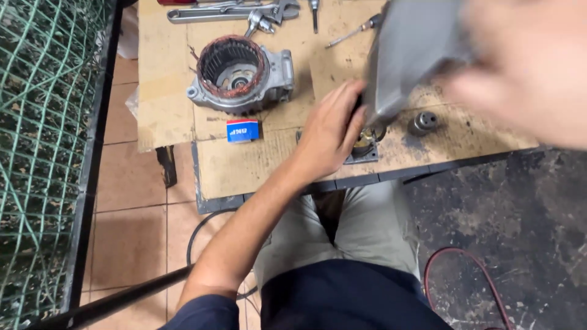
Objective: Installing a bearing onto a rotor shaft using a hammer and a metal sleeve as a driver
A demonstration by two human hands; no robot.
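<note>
My left hand (pixel 331 129) rests on the cardboard-covered bench (pixel 244 165), its fingers closed around a small round metal part (pixel 369 139) that sits on a square plate. My right hand (pixel 526 67), blurred and close to the camera, grips a grey metal tool (pixel 411 49), a hammer by its look, whose lower end is right above that part. A grey metal socket-like piece (pixel 423 122) stands just right of it.
An alternator housing with copper windings (pixel 239 74) sits at the bench's back left, a small blue-and-red box (pixel 243 130) in front of it. Wrenches (pixel 232 11) and screwdrivers (pixel 351 33) lie at the far edge. Green netting (pixel 43 153) hangs left; a red hose (pixel 465 275) lies on the floor.
</note>
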